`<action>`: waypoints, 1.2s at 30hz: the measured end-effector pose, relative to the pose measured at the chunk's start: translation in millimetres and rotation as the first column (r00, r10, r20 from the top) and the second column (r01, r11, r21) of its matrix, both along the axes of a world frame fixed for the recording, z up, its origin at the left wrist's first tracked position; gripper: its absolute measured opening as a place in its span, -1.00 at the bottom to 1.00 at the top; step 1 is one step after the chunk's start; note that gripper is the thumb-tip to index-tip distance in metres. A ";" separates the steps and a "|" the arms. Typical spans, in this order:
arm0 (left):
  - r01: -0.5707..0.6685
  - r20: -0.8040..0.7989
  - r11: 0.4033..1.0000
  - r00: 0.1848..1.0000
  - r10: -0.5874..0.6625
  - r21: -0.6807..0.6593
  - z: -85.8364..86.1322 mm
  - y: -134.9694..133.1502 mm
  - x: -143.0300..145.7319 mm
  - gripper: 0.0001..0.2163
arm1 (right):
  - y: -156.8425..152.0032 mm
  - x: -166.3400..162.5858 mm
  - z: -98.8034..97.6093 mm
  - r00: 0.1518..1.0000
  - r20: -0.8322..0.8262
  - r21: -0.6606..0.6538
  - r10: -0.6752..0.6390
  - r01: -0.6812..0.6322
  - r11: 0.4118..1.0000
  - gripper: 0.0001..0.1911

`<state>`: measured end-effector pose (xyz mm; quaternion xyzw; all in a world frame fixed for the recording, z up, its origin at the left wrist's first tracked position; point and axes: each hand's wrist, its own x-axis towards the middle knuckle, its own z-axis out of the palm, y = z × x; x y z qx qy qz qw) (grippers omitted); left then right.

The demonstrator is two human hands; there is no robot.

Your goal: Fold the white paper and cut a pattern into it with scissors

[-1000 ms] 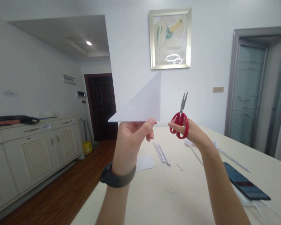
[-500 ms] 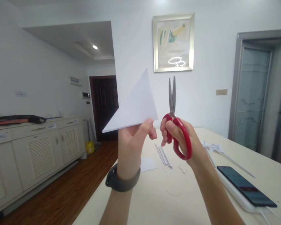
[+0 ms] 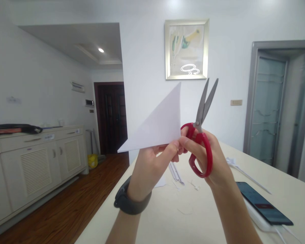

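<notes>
My left hand (image 3: 152,166) pinches the bottom edge of a white paper folded into a triangle (image 3: 160,125), held up in front of me. A dark watch sits on that wrist. My right hand (image 3: 208,156) grips red-handled scissors (image 3: 200,135), fingers through the loops. The steel blades point up and are parted a little, right beside the paper's upright right edge. The two hands touch near the paper's lower right corner.
Below lies a cream table (image 3: 167,223) with thin paper strips (image 3: 176,171), small scraps and a paper piece. A dark phone (image 3: 263,203) rests on a white slab at the right. A white sideboard (image 3: 35,162) stands left, over wooden floor.
The scissors have moved right and tilted, and their blades have parted. The paper has swung so its right edge stands upright. Both hands have come together.
</notes>
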<state>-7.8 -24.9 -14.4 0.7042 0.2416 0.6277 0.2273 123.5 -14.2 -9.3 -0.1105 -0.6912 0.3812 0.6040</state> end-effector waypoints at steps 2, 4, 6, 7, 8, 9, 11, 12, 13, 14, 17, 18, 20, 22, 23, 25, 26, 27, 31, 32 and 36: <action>-0.003 0.026 1.000 1.000 0.003 0.014 0.1 0.1 0.7 -0.79 | -0.2 1.6 0.9 1.000 0.016 0.018 -0.025 0.024 1.000 -0.81; -0.007 0.073 1.000 0.997 0.005 0.027 0.4 -0.1 1.6 -0.77 | -0.8 3.4 1.8 0.998 0.053 0.028 -0.031 0.029 0.999 -0.80; -0.010 0.139 1.000 0.990 0.006 0.025 1.1 -0.7 2.9 -0.75 | -1.1 3.8 1.6 0.996 0.091 0.028 -0.024 0.021 0.999 -0.80; -0.020 0.173 1.000 0.985 0.016 0.019 1.6 -1.1 3.5 -0.74 | -0.7 3.0 1.0 0.994 0.107 0.025 -0.019 0.017 1.000 -0.80; -0.035 0.201 0.999 0.979 0.032 0.012 2.2 -1.5 4.2 -0.74 | 0.0 1.7 -0.1 0.992 0.122 0.023 -0.011 0.009 1.000 -0.81; -0.053 0.219 0.999 0.974 0.050 0.007 2.8 -2.0 4.6 -0.73 | 1.2 -0.2 -1.5 0.991 0.136 0.022 -0.002 -0.001 1.000 -0.82; -0.090 0.227 0.996 0.970 0.088 0.001 4.2 -2.7 5.0 -0.71 | 4.3 -3.8 -4.7 0.988 0.155 0.025 0.013 -0.017 1.000 -0.81; -0.104 0.226 0.995 0.969 0.102 -0.004 4.9 -3.0 4.8 -0.70 | 6.0 -4.8 -6.1 0.987 0.162 0.027 0.013 -0.018 0.999 -0.78; -0.106 0.233 0.994 0.967 0.106 -0.009 5.5 -3.1 4.5 -0.68 | 7.5 -5.0 -7.1 0.984 0.176 0.032 0.008 -0.014 0.999 -0.74; -0.105 0.252 0.994 0.962 0.105 -0.012 6.0 -3.2 4.2 -0.67 | 8.7 -4.1 -7.6 0.978 0.207 0.040 0.005 -0.014 0.999 -0.71; -0.086 0.319 0.996 0.944 0.089 -0.021 7.3 -4.1 3.7 -0.67 | 8.8 2.8 -6.6 0.909 0.412 0.067 0.062 -0.098 0.993 -0.62; -0.076 0.324 0.997 0.942 0.083 -0.033 7.5 -4.9 3.9 -0.69 | 7.8 5.4 -5.9 0.879 0.466 0.065 0.100 -0.147 0.987 -0.58; -0.054 0.352 0.997 0.933 0.071 -0.060 7.7 -7.4 4.8 -0.71 | 5.4 9.5 -4.9 0.845 0.510 0.065 0.159 -0.222 0.973 -0.53; -0.046 0.357 0.997 0.932 0.068 -0.070 7.4 -10.8 5.9 -0.71 | 3.2 11.5 -5.1 0.840 0.514 0.070 0.176 -0.245 0.967 -0.52; -0.053 0.345 0.996 0.935 0.075 -0.071 7.1 -12.5 6.4 -0.71 | 2.3 12.0 -5.5 0.838 0.516 0.061 0.177 -0.242 0.968 -0.53; -0.074 0.322 0.994 0.942 0.095 -0.078 6.3 -15.7 7.3 -0.70 | 0.8 13.0 -6.3 0.828 0.525 0.023 0.196 -0.244 0.970 -0.57; -0.073 0.312 0.993 0.945 0.097 -0.089 5.8 -16.8 7.6 -0.68 | 0.0 13.7 -6.6 0.828 0.523 0.004 0.204 -0.242 0.970 -0.59; -0.058 0.312 0.994 0.946 0.083 -0.091 5.3 -17.5 7.7 -0.66 | -0.9 14.7 -6.8 0.829 0.520 0.000 0.206 -0.241 0.970 -0.60; 0.028 0.315 0.992 0.949 0.013 -0.125 1.4 -15.6 5.3 -0.61 | -5.5 19.5 -7.3 0.841 0.514 0.038 0.169 -0.219 0.975 -0.62; 0.038 0.309 0.992 0.951 0.000 -0.118 0.1 -14.3 4.0 -0.61 | -6.5 20.2 -7.8 0.842 0.513 0.031 0.165 -0.211 0.977 -0.62; 0.007 0.244 0.998 0.970 0.008 -0.060 -2.8 -11.9 0.5 -0.62 | -7.8 20.1 -9.2 0.850 0.506 -0.016 0.148 -0.162 0.987 -0.58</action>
